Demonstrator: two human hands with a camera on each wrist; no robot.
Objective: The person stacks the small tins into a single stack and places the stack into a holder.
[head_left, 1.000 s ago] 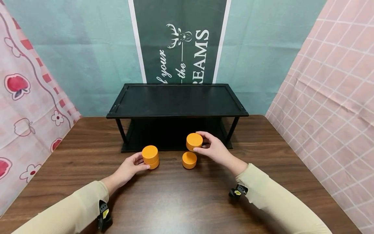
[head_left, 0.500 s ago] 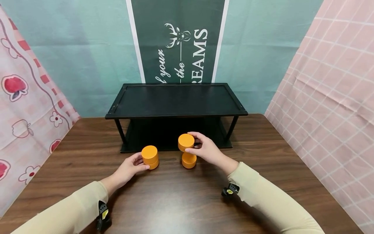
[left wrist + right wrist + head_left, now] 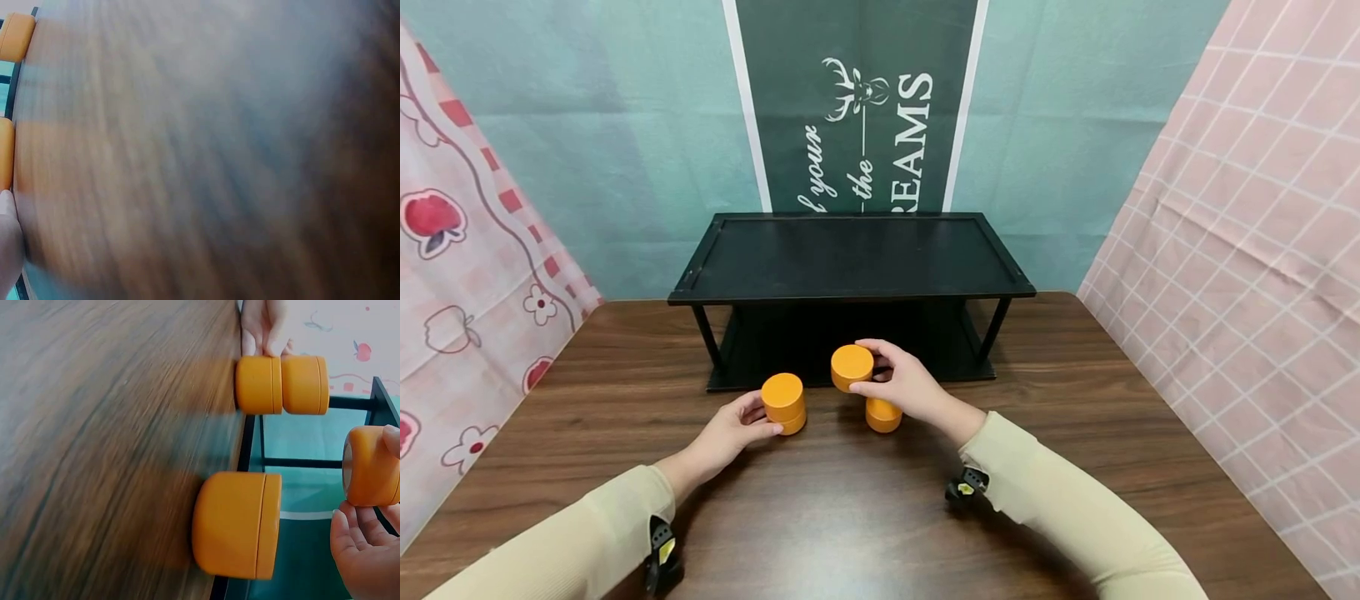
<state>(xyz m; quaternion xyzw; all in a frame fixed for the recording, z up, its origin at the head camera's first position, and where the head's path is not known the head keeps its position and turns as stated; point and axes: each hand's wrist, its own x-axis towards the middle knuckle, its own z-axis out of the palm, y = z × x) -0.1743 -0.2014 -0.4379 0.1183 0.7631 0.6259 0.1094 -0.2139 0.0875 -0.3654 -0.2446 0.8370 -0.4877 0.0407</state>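
Note:
Two squat orange lidded jars stand stacked on the table, the upper jar [image 3: 783, 393] squarely over the lower jar [image 3: 794, 424]. My left hand [image 3: 724, 435] holds the lower one between thumb and fingers from the left. My right hand [image 3: 908, 387] grips another orange jar [image 3: 852, 365] by its side, in the air between the stack and a single standing jar [image 3: 883, 417]. That standing jar is partly hidden by the right hand in the head view. In the right wrist view the held jar [image 3: 370, 467] hangs apart from the stack and from the standing jar [image 3: 230, 526].
A black two-tier rack [image 3: 853, 258] stands behind the jars, its lower shelf just beyond them. The brown wooden table [image 3: 820, 517] runs toward me. Hanging cloths close in the back and both sides. The left wrist view shows mostly blurred tabletop.
My right hand has carried its jar leftward, from above and right of the standing jar, past it, toward the stack. My left hand stays at the stack.

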